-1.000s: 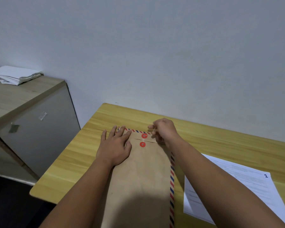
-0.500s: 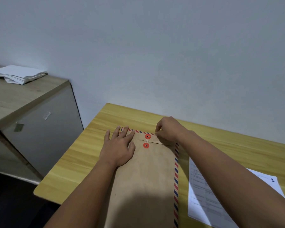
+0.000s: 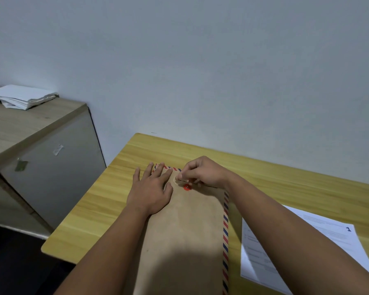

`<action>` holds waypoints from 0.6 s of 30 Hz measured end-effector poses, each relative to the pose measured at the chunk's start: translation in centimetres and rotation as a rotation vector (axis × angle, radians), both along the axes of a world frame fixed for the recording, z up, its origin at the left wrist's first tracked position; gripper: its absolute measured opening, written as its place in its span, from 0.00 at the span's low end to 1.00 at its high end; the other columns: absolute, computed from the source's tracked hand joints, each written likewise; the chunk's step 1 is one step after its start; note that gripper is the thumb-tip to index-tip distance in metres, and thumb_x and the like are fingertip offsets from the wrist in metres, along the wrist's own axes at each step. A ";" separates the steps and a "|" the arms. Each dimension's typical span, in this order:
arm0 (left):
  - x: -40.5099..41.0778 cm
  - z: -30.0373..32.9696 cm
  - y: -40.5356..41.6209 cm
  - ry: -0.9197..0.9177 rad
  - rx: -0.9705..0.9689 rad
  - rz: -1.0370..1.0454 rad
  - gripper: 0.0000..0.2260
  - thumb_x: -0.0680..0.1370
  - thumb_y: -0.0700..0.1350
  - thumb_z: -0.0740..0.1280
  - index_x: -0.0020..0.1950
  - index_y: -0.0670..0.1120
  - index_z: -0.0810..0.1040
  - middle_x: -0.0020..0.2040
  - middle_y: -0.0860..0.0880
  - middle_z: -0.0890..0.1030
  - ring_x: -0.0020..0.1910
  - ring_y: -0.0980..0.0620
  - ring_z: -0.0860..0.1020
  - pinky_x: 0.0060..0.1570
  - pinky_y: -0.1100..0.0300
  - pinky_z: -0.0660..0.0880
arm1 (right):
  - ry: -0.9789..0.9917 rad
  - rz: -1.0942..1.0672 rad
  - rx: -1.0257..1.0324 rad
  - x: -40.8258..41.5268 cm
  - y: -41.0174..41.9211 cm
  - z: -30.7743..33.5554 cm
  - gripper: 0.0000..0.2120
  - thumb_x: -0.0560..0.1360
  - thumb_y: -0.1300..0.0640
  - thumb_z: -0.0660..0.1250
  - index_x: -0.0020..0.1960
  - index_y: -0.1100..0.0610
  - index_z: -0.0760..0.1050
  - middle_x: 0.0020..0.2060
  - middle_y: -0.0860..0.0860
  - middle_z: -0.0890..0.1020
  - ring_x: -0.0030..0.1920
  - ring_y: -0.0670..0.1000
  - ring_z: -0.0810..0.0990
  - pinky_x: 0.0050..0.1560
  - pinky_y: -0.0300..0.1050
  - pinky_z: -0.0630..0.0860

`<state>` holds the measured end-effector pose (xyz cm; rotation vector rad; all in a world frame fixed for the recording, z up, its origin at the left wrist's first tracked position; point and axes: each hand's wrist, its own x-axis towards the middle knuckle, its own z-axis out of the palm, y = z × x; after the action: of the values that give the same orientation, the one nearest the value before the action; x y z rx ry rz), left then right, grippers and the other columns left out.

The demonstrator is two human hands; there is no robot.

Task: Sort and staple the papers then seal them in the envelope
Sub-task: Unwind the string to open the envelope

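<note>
— Where's the envelope (image 3: 185, 235)?
— Flat on the worktop (image 3: 98, 211), left hand (image 3: 150, 191) pressing it, fingers spread.
— And the right hand (image 3: 202, 173)?
— Fingers pinching something pale at the flap, just above the red button (image 3: 187, 187).

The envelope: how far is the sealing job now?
Done, it seems: the flap of the brown envelope lies folded down. In hand: the left hand presses it flat while the right hand pinches the string near the red button. Left: finishing the tie. A printed sheet lies outside.
</note>
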<state>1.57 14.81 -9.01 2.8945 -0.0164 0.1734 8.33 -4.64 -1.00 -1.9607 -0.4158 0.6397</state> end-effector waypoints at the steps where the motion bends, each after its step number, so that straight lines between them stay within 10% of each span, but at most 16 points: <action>1: 0.0 0.0 0.0 0.000 -0.001 0.000 0.27 0.82 0.58 0.49 0.82 0.60 0.57 0.84 0.54 0.54 0.84 0.48 0.48 0.79 0.38 0.43 | 0.069 0.020 0.015 -0.3 -0.5 0.1 0.08 0.79 0.62 0.72 0.50 0.68 0.83 0.40 0.54 0.88 0.33 0.48 0.81 0.31 0.37 0.72; 4: 0.0 0.0 -0.1 -0.005 -0.009 0.002 0.27 0.81 0.58 0.49 0.82 0.60 0.58 0.84 0.54 0.55 0.84 0.48 0.49 0.79 0.38 0.44 | 0.192 -0.010 0.051 -0.5 -1.9 -0.3 0.04 0.81 0.63 0.69 0.49 0.63 0.79 0.45 0.59 0.88 0.34 0.51 0.81 0.31 0.40 0.69; 12: 0.0 0.0 -0.1 -0.009 -0.010 0.008 0.27 0.81 0.57 0.50 0.82 0.60 0.59 0.84 0.54 0.55 0.83 0.48 0.49 0.79 0.38 0.44 | -0.355 0.025 -0.487 -0.2 -3.0 -1.3 0.07 0.75 0.56 0.77 0.51 0.57 0.87 0.39 0.43 0.82 0.40 0.40 0.77 0.41 0.38 0.72; 18: 0.0 0.0 0.0 -0.007 -0.004 0.006 0.28 0.80 0.58 0.49 0.82 0.60 0.59 0.84 0.54 0.55 0.83 0.47 0.50 0.79 0.38 0.44 | -0.281 0.176 -0.481 -0.4 -1.9 -1.3 0.02 0.73 0.57 0.79 0.44 0.55 0.88 0.37 0.42 0.86 0.43 0.41 0.82 0.50 0.42 0.77</action>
<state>1.59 14.80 -9.02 2.8901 -0.0086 0.1839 7.95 -6.54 -2.25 -2.5073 -0.6600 0.6158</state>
